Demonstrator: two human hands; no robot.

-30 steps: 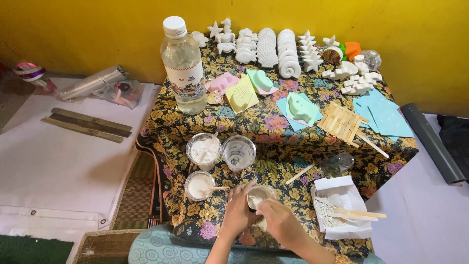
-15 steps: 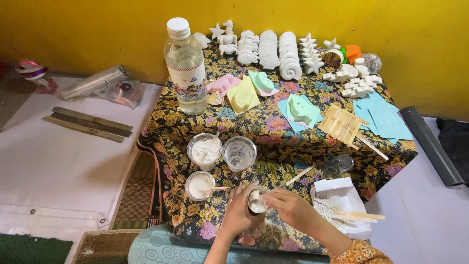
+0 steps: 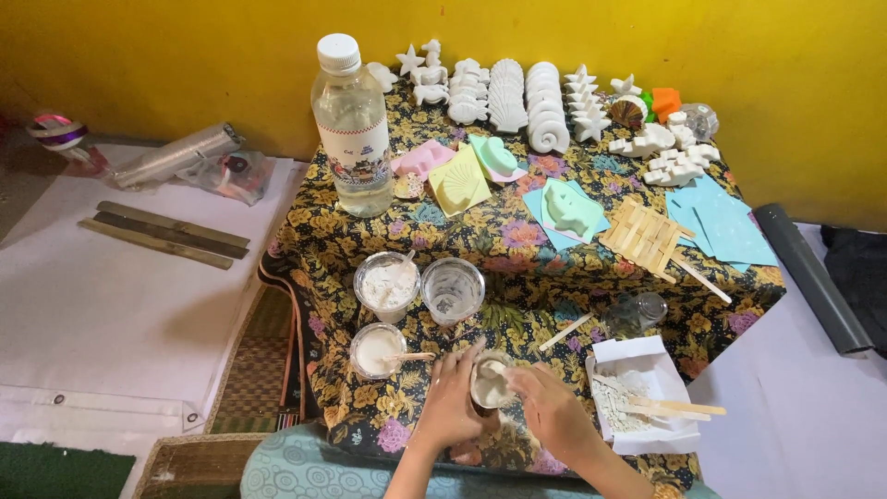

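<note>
My left hand [image 3: 447, 403] wraps around a small clear cup [image 3: 489, 382] of white paste near the front edge of a low table covered with a floral cloth [image 3: 480, 245]. Over the same cup sits my right hand [image 3: 552, 411], its fingers pinched at the rim; whether it holds a stick I cannot tell. Just left of the hands stands a cup of white liquid [image 3: 378, 349] with a wooden stick resting in it. Behind are a cup of white powder [image 3: 387, 284] and an almost bare clear cup [image 3: 452, 289].
A large water bottle [image 3: 352, 127] stands at the back left. White plaster shells and stars [image 3: 508, 95] line the back edge. Coloured moulds [image 3: 459, 178], a bundle of wooden sticks [image 3: 642, 235], a white box of powder with sticks [image 3: 639, 390] and a small glass jar [image 3: 638, 312] lie around.
My right hand has drawn in from the right and now sits over the cup's rim. My left hand keeps its grip on the cup.
</note>
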